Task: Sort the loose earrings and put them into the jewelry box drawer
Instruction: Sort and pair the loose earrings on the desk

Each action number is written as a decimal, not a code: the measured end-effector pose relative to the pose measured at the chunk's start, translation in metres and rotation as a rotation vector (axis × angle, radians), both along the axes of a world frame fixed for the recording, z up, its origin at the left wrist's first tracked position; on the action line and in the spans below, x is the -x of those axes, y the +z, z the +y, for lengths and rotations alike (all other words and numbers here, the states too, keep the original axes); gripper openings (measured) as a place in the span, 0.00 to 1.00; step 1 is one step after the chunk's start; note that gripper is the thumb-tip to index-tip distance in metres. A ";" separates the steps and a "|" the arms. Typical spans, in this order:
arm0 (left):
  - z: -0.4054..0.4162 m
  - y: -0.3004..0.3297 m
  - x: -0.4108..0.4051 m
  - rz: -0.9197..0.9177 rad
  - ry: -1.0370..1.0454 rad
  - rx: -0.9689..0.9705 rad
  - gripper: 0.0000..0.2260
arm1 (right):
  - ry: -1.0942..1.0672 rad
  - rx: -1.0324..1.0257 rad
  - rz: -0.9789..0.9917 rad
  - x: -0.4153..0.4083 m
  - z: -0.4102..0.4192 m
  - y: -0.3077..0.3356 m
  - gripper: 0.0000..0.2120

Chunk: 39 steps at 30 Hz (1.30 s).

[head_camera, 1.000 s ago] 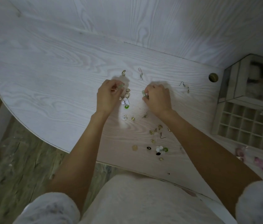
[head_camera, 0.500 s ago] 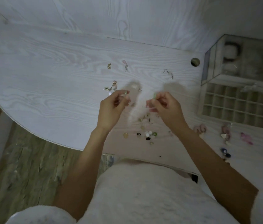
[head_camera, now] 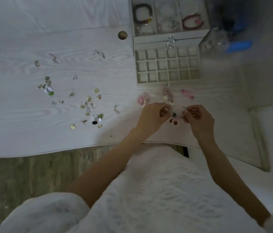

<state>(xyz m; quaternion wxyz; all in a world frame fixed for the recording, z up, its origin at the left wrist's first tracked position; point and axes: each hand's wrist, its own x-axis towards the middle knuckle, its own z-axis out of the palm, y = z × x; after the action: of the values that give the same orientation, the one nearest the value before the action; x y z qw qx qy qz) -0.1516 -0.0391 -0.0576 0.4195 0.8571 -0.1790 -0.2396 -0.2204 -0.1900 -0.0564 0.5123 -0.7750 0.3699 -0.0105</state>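
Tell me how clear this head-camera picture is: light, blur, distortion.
Head view: dim, flat light, no glare. The wide lens bows the near edge of the white wood-grain table. The scattered gold and green earrings are smeared and soft. The cream gridded jewelry drawer reads fairly clearly. The left hand and right hand are blurred at the fingertips, so what they pinch is hard to make out.

A pale wood-grain desk (head_camera: 31,132) with a curved front edge carries a round cable hole (head_camera: 122,35) near its far side. At the far right corner lies a blurred heap of clear wrapping with a blue object (head_camera: 239,45) in it. Below the desk edge shows a worn greenish plank floor (head_camera: 23,174), and the person's white textured garment (head_camera: 149,199) fills the lower foreground.
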 end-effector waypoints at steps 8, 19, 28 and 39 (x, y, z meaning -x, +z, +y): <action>-0.090 -0.016 0.020 -0.146 0.074 -0.157 0.07 | 0.203 0.237 0.065 0.000 -0.058 -0.018 0.05; -0.104 -0.022 0.054 -0.145 0.003 -0.251 0.27 | 0.395 0.371 0.051 0.025 -0.091 -0.023 0.23; -0.123 -0.032 0.042 -0.168 0.047 -0.362 0.15 | 0.579 0.381 0.063 0.010 -0.077 -0.032 0.22; -0.118 -0.033 0.040 -0.046 0.156 -0.234 0.11 | 0.589 0.430 0.017 0.009 -0.074 -0.032 0.19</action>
<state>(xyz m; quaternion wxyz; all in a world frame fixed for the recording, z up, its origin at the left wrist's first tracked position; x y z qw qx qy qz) -0.1912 -0.1569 -0.0911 0.3299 0.9167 -0.0921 -0.2059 -0.2298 -0.2638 -0.0881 0.3153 -0.9384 0.1245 0.0664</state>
